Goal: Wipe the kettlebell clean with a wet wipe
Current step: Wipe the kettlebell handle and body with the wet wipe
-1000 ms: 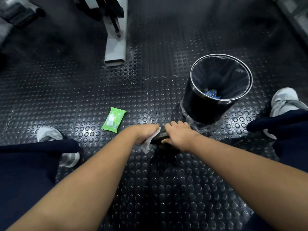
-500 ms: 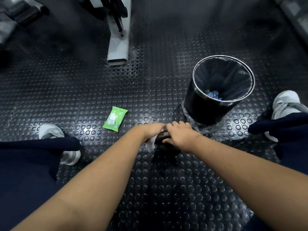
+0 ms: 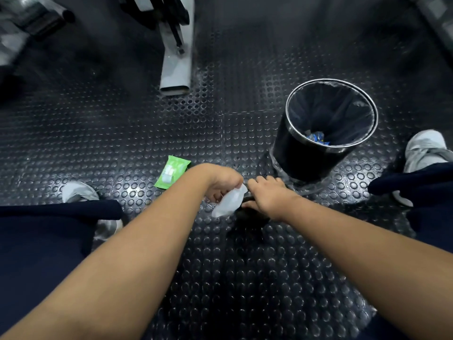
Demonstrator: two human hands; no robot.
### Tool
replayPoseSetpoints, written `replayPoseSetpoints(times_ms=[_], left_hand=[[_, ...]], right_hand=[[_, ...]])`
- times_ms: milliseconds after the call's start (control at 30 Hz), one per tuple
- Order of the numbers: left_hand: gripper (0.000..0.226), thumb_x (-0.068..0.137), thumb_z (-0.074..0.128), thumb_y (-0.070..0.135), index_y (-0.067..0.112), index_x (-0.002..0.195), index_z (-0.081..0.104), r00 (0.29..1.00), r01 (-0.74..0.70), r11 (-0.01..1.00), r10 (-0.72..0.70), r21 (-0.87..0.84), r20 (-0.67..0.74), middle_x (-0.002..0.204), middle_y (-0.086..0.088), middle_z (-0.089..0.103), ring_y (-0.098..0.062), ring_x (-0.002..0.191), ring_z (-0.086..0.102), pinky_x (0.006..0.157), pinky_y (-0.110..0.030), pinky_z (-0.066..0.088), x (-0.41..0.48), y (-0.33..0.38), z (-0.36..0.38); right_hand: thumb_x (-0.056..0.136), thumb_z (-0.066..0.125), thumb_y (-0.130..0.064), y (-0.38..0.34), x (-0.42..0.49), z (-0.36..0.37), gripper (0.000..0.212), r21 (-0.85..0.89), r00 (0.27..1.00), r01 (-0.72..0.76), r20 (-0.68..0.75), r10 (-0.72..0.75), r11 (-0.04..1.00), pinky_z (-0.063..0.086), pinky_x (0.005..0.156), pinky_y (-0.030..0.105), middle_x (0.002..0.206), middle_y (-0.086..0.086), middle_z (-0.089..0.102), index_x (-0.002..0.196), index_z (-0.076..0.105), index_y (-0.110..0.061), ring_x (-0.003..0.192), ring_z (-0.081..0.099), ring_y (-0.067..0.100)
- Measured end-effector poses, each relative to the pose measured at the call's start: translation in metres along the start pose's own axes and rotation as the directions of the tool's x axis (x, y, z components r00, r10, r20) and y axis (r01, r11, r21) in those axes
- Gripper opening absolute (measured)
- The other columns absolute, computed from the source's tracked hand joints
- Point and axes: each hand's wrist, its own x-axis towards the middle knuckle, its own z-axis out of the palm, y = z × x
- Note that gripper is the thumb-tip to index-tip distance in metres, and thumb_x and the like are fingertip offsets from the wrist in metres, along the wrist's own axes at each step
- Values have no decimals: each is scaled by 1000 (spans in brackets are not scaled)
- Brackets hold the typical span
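Observation:
The black kettlebell [image 3: 250,212] stands on the studded rubber floor between my knees, mostly hidden under my hands and hard to tell from the dark floor. My right hand [image 3: 269,195] grips its handle from above. My left hand [image 3: 220,185] holds a white wet wipe [image 3: 230,201], which hangs down beside the left end of the handle.
A green wipe packet [image 3: 172,174] lies on the floor left of my hands. A black bin [image 3: 326,128] with a liner and some blue scraps stands to the right. A grey machine foot [image 3: 176,67] sits farther back. My shoes [image 3: 78,192] [image 3: 424,148] flank the spot.
My left hand has lifted slightly and the wipe now hangs out longer below it, off the handle. My right hand keeps its grip on the handle.

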Motion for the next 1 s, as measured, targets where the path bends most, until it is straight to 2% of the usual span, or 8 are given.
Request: replayPoseSetpoints(times_ms=[167,267,400,500,633,767,833,1000], left_hand=[[34,109,28,21,9,100,59,978,-142,989,134,-41,-159,94,-10,60,-14,74,48,80,-34,37,22,-16,28],[45,109,23,36,14,87,55,958,-125,970,64,-210,-279,80,-13,61,-20,64,54,69,-35,42,34,-34,44],[41,108,27,33,10,90,56,978,-91,937,20,-337,-206,72,-16,63,-23,53,60,56,-32,52,29,-36,42],[26,104,36,20,11,93,57,996,-63,958,42,-280,-82,83,-13,63,-25,69,60,77,-39,51,22,-30,21],[36,106,42,23,5,137,49,1000,28,999,-27,-47,15,132,-16,60,-31,118,63,103,-44,52,6,-16,-7],[21,105,43,19,7,105,60,997,-29,992,38,121,-72,113,-12,66,-24,93,64,82,-39,53,14,-7,1],[24,103,41,20,14,86,55,986,-84,989,101,124,-136,98,-11,62,-19,76,51,75,-41,49,18,-10,13],[38,107,27,26,17,83,54,977,-130,989,116,-66,-181,77,-11,59,-20,70,51,69,-34,41,27,-30,29]], right_hand=[[99,46,-63,-1,-1,2,55,-20,1000,5,-21,-6,1000,39,104,49,130,10,55,126,47,-15,119,51,33],[99,45,-64,0,-1,1,53,-23,1000,3,-26,-3,1000,40,102,49,126,9,56,121,47,-16,115,52,32],[98,46,-64,0,0,3,53,-24,1000,2,-23,-2,1000,40,103,50,126,10,56,121,47,-16,116,52,33],[98,46,-65,1,0,3,54,-20,1000,1,-21,-1,1000,40,104,50,127,9,55,122,47,-16,117,51,33],[98,46,-66,2,0,3,56,-8,1000,2,-11,-2,1000,39,105,50,128,9,55,125,47,-17,118,50,32],[98,45,-65,2,0,3,56,-15,1000,3,-12,-4,1000,39,104,49,130,9,54,127,47,-16,119,50,33],[99,45,-64,2,0,4,56,-19,1000,7,-16,-8,1000,39,104,49,129,9,55,127,47,-16,118,51,32],[97,46,-67,2,0,3,55,-24,1000,11,-23,-11,1000,42,103,50,123,8,57,120,48,-17,114,52,31]])
